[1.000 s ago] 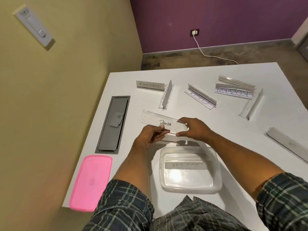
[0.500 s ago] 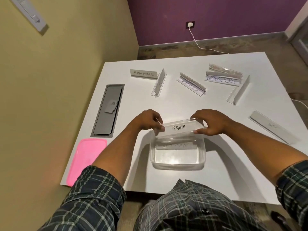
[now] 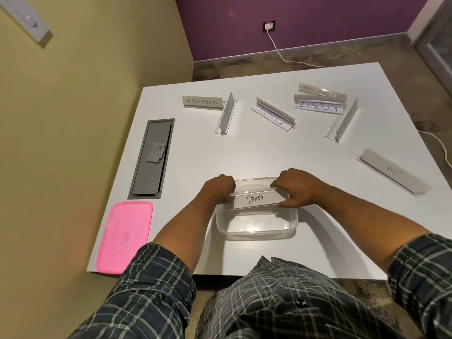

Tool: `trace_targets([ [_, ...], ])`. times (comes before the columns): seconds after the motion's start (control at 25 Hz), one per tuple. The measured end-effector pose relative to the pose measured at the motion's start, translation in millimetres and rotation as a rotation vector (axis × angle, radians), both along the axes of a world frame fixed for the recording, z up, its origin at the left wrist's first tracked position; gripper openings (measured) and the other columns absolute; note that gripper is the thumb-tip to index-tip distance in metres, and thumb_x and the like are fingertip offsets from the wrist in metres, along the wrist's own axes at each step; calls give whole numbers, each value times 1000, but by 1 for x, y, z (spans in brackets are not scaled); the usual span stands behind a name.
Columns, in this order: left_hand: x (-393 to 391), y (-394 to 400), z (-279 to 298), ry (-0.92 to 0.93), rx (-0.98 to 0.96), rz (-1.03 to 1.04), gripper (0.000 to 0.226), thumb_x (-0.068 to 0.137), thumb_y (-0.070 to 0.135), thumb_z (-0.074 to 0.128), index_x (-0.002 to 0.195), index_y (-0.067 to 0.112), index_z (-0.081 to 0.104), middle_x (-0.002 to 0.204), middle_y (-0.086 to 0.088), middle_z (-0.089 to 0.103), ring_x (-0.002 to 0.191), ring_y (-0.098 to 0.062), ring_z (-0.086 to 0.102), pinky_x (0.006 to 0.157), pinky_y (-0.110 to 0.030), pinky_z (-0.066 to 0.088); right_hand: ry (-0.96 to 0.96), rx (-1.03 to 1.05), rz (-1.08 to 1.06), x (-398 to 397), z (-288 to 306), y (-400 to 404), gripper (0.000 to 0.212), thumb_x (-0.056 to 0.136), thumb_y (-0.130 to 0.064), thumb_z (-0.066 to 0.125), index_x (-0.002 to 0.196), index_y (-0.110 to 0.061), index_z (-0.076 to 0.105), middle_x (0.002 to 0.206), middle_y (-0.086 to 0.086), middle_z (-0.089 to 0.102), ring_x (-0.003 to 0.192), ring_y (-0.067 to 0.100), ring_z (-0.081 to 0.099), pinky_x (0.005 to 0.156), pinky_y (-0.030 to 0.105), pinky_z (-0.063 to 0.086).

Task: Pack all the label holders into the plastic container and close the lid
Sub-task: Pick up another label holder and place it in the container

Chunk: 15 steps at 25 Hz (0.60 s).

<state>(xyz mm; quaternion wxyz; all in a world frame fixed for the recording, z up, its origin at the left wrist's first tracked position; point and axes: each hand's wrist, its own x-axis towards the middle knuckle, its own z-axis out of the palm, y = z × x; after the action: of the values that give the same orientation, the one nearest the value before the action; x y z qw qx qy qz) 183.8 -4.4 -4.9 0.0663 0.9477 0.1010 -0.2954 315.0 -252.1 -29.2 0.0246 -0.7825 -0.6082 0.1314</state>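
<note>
Lowering the "PANDA" label holder into the plastic container: head view. The left hand and the right hand each grip one end of the holder, fingers curled round it, so that it lies level across the far half of the open container, at or just below the rim. This appears to be the placing step of an early stage of packing. A pale strip faintly visible through the container floor may be a holder already inside, though this cannot be confirmed. The next move calls for easing the holder down flat, lengthwise, before letting go; its span nearly matches the container's inner length, so a tilted end could catch on the wall.

Materials: the holders are long, thin angled strips of clear stiff plastic enclosing handwritten paper. The container is a translucent, round-cornered rectangular tub with glossy walls. Its pink lid, matte and slightly dished, lies at the near left corner of the white counter. Unpacked holders stay well apart from the container: "SUPERMAN" holder, "KOSAKSI" holder, "JOG" holder.
</note>
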Motion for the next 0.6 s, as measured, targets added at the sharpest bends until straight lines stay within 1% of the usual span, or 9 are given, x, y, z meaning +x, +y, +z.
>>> trace_targets([
  [0.08,-5,-5,-7,-18,89,-74,7,82,15,65,89,15,63,99,-6,66,81,-27,62,63,-29,43,-63,-100,-23,-4,-6,4,58,80,-64,65,121,-22,62,101,0,69,100,23,60,86,34,44],
  [0.2,-9,-12,-18,-63,204,-168,13,87,12,60,98,12,66,104,-9,68,92,-31,68,67,-30,43,-196,-174,-26,-11,-12,11,46,80,-56,66,110,-21,62,98,-2,71,97,24,62,87,35,40],
  [0.32,-10,-16,-23,-79,289,-231,17,88,7,57,100,12,67,103,-8,70,93,-31,69,66,-30,42,-291,-242,-57,-18,-17,19,37,79,-45,69,105,-20,62,100,-2,73,93,24,64,90,35,36],
  [0.48,-10,-18,-27,-101,307,-232,22,86,3,56,101,12,68,103,-9,71,94,-32,70,69,-31,45,-334,-279,-86,-24,-19,26,30,80,-34,68,104,-17,61,97,0,73,88,26,67,90,35,35],
  [0.6,-11,-17,-27,-119,308,-216,23,86,1,56,102,13,69,103,-9,71,95,-32,70,68,-30,43,-368,-296,-72,-28,-21,28,25,80,-26,67,102,-15,61,94,1,72,85,26,67,92,36,34],
])
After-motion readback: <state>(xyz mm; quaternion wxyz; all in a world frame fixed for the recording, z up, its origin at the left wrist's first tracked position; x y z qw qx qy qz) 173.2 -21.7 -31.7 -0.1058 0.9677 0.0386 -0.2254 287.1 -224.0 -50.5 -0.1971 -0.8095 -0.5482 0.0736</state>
